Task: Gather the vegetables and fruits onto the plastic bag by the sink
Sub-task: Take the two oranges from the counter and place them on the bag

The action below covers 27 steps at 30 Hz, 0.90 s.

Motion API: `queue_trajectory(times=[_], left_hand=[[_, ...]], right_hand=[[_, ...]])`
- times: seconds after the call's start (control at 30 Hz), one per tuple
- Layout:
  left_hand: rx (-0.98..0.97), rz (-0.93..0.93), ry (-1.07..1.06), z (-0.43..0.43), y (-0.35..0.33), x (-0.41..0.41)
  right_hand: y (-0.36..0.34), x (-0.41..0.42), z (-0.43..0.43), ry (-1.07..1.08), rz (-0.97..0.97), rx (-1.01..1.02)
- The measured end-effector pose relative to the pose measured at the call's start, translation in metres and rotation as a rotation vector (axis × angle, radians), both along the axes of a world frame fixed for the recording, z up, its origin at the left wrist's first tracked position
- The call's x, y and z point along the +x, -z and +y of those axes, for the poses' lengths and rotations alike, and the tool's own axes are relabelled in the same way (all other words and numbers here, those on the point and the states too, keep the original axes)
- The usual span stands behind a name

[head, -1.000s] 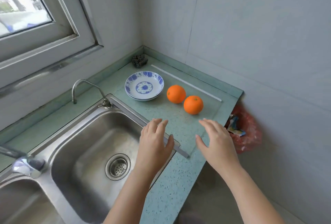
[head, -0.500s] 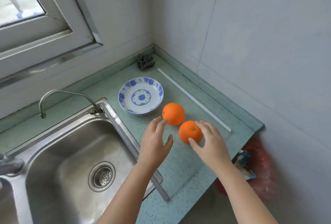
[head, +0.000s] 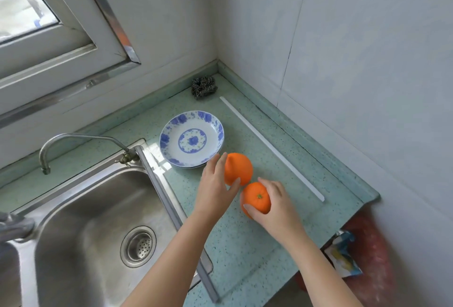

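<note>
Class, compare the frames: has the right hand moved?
Yes. The right hand went forward toward the plate, and now grips the nearer orange.

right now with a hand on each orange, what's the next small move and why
Probably firm up both grips and lift straight up. The right hand curls round the near orange, the left hand cups the far orange beside the plate. Both rest on the counter, close together, so raising them clear comes first.
</note>
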<state>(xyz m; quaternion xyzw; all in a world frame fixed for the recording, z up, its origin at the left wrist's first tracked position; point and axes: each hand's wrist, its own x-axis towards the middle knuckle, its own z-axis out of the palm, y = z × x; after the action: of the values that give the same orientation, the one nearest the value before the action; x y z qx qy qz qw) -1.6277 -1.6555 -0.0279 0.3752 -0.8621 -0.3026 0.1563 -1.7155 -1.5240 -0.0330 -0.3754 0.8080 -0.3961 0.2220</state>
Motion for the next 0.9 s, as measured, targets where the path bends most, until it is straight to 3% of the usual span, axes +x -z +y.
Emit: queue_trajectory(times=[0.43, 0.9], left_hand=[[0.115, -0.006, -0.047, 0.001, 0.006, -0.028], [0.309, 0.209, -0.262, 0.015, -0.012, 0.005]], right_hand=[[0.003, -0.014, 0.005, 0.019, -0.183, -0.022], [-0.021, -0.018, 0.009, 0.018, -0.098, -0.062]])
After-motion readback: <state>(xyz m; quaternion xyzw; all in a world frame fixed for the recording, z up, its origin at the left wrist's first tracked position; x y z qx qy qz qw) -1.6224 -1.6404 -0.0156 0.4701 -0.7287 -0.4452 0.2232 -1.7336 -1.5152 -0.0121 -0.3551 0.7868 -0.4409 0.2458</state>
